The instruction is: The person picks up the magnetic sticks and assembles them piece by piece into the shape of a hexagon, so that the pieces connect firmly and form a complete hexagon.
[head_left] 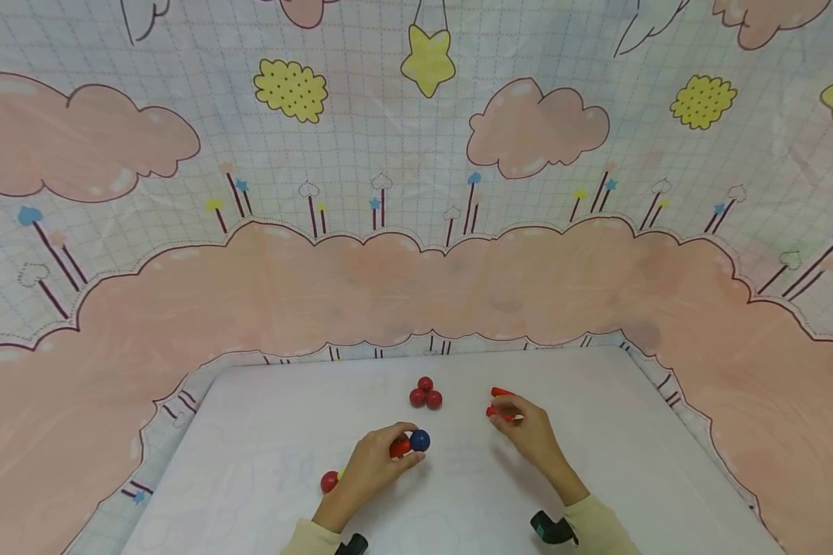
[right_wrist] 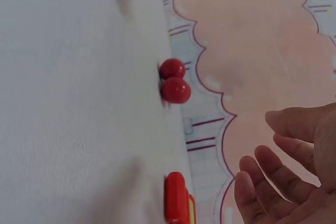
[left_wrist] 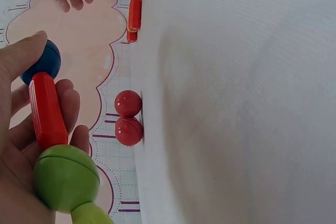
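Observation:
My left hand (head_left: pixel 371 462) grips a chain of toy building balls and rods. At its upper end, a blue ball (left_wrist: pixel 44 62) joins a red rod (left_wrist: pixel 48 109), followed by a green ball (left_wrist: pixel 66 178) and a yellow-green rod (left_wrist: pixel 92 214). In the head view a red ball (head_left: pixel 329 482) shows past the hand at the chain's other end. My right hand (head_left: pixel 527 434), fingers spread and slightly bent, hovers by the loose red rods (head_left: pixel 501 391). Nothing lies between its fingers in the right wrist view, where a red rod (right_wrist: pixel 176 198) is near them.
Three red balls (head_left: pixel 426 395) sit clustered on the white table (head_left: pixel 284 408), towards its far side between the hands. A cloud-patterned cloth (head_left: pixel 416 293) rises behind the table. Dark wrist devices (head_left: pixel 551 529) are worn at the sleeves.

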Motion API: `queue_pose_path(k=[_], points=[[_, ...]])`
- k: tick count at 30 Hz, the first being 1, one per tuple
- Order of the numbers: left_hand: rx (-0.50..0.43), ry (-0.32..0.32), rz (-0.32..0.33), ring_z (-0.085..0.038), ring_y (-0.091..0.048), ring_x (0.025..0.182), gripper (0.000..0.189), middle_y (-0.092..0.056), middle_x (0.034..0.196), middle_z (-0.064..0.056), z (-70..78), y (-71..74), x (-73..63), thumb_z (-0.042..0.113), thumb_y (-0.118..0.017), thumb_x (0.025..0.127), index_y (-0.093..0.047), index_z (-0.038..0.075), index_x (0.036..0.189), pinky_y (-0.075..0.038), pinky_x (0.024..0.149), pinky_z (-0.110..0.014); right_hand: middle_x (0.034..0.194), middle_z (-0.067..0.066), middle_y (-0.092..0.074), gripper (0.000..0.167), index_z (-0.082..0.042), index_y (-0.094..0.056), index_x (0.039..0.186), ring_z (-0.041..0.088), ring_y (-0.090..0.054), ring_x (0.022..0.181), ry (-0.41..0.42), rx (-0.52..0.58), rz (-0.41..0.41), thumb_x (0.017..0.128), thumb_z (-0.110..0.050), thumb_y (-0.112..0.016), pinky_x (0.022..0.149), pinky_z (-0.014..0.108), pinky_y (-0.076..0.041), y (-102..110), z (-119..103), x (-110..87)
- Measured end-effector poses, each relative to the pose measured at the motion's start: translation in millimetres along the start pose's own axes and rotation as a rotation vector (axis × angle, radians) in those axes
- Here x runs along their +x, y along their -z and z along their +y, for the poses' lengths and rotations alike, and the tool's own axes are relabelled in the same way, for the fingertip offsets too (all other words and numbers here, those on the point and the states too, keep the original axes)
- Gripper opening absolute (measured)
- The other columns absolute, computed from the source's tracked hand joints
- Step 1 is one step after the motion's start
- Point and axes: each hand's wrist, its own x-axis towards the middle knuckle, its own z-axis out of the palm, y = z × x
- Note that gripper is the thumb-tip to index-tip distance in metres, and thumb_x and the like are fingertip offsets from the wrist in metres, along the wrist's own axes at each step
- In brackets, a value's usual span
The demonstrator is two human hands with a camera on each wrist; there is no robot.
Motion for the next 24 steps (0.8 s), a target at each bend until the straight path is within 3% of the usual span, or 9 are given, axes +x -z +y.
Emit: queue_pose_path(k=[6,24], points=[[-0.002,0.004,-0.007,-0.012,-0.059,0.094,0.048,-0.070,0.110,0.002,-0.8,0.2,0.2,0.048,-0.070,0.087,-0.062,0.022,0.126,-0.054,0.082,-0.032,0.108,0.008,-0.072,0.026,-0.007,-0.070,0.109,0.025,-0.066,0.097,-0.080,-0.039,0.009,0.084,-0.010,-0.077,0.073,0.024,-0.053,3.1,13.1,3.7],[0.009,0.008,0.006,-0.017,-0.062,0.098,0.047,-0.071,0.115,-0.002,-1.2,0.3,-0.9,0.049,-0.069,0.087,-0.062,0.022,0.125,-0.055,0.086,-0.037,0.109,0.014,-0.070,0.023,-0.004,-0.070,0.108,0.029,-0.066,0.099,-0.225,-0.119,-0.007,0.087,-0.012,-0.073,0.083,0.039,-0.057,6.7,43.8,11.0]])
